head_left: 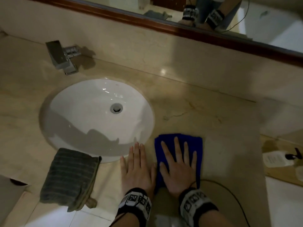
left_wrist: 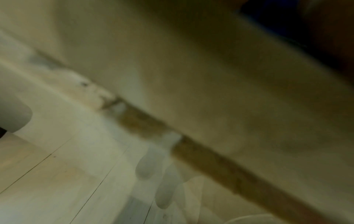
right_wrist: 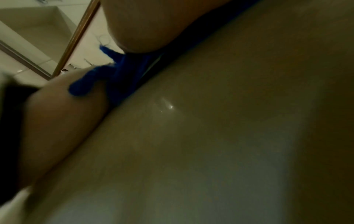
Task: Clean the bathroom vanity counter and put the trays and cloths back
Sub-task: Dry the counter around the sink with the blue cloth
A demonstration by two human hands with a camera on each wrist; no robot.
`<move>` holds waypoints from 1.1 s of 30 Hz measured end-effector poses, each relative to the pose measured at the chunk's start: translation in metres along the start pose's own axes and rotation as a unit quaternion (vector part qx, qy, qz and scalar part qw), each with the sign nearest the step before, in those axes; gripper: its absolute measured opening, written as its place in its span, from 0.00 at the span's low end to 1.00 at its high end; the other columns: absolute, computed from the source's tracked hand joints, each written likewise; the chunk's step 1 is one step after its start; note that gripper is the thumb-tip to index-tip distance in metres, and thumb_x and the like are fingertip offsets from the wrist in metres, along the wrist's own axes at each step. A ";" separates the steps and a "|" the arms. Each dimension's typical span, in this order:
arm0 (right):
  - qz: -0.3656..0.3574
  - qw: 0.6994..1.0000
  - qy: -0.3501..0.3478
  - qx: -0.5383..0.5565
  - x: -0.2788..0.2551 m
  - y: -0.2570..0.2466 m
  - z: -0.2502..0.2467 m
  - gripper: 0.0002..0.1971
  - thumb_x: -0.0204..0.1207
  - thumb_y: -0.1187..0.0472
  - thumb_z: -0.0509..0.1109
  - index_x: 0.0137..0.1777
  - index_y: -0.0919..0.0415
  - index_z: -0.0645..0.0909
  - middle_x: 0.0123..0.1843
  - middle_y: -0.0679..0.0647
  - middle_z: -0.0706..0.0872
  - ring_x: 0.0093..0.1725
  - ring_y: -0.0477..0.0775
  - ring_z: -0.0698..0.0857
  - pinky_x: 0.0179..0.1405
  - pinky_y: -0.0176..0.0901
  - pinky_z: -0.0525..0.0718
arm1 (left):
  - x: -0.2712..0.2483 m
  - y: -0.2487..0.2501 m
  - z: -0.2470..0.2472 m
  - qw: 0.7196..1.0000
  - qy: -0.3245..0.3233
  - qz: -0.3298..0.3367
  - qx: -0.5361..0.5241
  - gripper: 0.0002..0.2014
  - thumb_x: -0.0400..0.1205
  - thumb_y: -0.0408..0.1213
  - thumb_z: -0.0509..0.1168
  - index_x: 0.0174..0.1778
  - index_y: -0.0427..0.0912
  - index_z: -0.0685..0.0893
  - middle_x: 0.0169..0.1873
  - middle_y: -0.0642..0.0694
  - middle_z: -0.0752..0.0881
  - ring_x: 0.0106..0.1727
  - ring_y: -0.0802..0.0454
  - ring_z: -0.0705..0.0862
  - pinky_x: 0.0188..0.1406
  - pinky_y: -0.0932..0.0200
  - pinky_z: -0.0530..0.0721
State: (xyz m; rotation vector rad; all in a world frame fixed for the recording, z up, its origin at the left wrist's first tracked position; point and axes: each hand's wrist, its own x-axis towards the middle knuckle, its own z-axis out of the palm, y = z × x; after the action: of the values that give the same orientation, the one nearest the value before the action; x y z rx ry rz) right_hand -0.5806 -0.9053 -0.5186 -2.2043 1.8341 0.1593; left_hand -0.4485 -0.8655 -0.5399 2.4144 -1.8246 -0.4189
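A folded blue cloth [head_left: 196, 145] lies on the beige marble counter [head_left: 205, 112] just right of the sink. My right hand [head_left: 178, 163] lies flat on it with straight, spread fingers, pressing it down. My left hand [head_left: 137, 166] rests flat on the bare counter beside the cloth, fingertips at the basin's front rim. A folded grey striped towel [head_left: 70, 176] hangs over the counter's front edge at the left. In the right wrist view the blue cloth [right_wrist: 126, 68] shows under my palm. The left wrist view is blurred and shows only the counter edge [left_wrist: 210, 159] and floor.
A white oval basin [head_left: 91, 115] is sunk into the counter, with a chrome faucet [head_left: 60, 57] behind it. A wood-framed mirror [head_left: 180, 28] runs along the back wall. A pump bottle [head_left: 278, 159] stands on a lower ledge at the right. A black cable [head_left: 229, 192] trails from my right wrist.
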 end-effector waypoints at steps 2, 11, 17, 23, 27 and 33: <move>-0.007 1.000 0.011 -0.010 0.030 -0.003 -0.005 0.32 0.78 0.36 0.44 0.83 0.34 0.44 0.86 0.51 0.46 0.84 0.65 0.51 0.77 0.71 0.45 | 0.001 -0.001 0.003 1.000 -0.006 0.005 0.003 0.34 0.81 0.54 0.51 0.80 0.37 0.66 0.80 0.41 0.66 0.80 0.47 0.63 0.77 0.36 0.54; -0.034 0.999 0.024 -0.002 0.031 -0.001 -0.001 0.33 0.77 0.38 0.42 0.82 0.35 0.39 0.86 0.50 0.41 0.84 0.64 0.47 0.78 0.69 0.40 | 0.000 0.001 -0.009 1.000 -0.025 -0.004 0.002 0.34 0.82 0.55 0.41 0.83 0.40 0.53 0.83 0.44 0.57 0.83 0.49 0.55 0.78 0.40 0.47; -0.137 0.990 -0.036 -0.005 -0.056 -0.006 0.010 0.36 0.74 0.38 0.55 0.83 0.41 0.56 0.85 0.55 0.57 0.81 0.67 0.62 0.71 0.73 0.58 | -0.012 0.002 -0.027 0.988 -0.006 0.020 -0.151 0.35 0.80 0.58 0.33 0.83 0.48 0.38 0.83 0.55 0.38 0.81 0.63 0.33 0.81 0.56 0.31; -0.212 0.973 -0.085 0.032 -0.074 -0.068 0.023 0.53 0.65 0.25 0.54 0.85 0.54 0.44 0.86 0.53 0.53 0.82 0.68 0.58 0.73 0.74 0.56 | -0.045 -0.024 -0.034 0.973 0.024 0.010 -0.231 0.32 0.82 0.60 0.37 0.82 0.52 0.44 0.83 0.57 0.47 0.83 0.64 0.40 0.83 0.52 0.37; -0.272 0.954 -0.115 -0.061 -0.053 -0.084 0.016 0.53 0.71 0.28 0.56 0.80 0.47 0.23 0.79 0.51 0.17 0.79 0.65 0.23 0.74 0.75 0.29 | -0.048 -0.051 -0.037 0.978 0.018 0.019 -0.207 0.35 0.82 0.62 0.36 0.84 0.49 0.44 0.83 0.56 0.43 0.82 0.62 0.35 0.82 0.53 0.35; -0.156 0.984 -0.067 -0.046 -0.044 -0.052 0.011 0.34 0.78 0.37 0.41 0.83 0.39 0.39 0.86 0.50 0.39 0.85 0.61 0.45 0.78 0.71 0.45 | -0.047 -0.059 -0.026 0.994 -0.047 0.061 -0.072 0.35 0.82 0.58 0.33 0.83 0.47 0.34 0.82 0.52 0.31 0.81 0.55 0.29 0.81 0.49 0.32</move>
State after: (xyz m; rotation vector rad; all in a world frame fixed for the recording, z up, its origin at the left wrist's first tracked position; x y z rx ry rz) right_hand -0.5373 -0.8523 -0.5109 -2.4448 1.4169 0.3256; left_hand -0.3988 -0.8060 -0.5209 2.2114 -1.8941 -0.6391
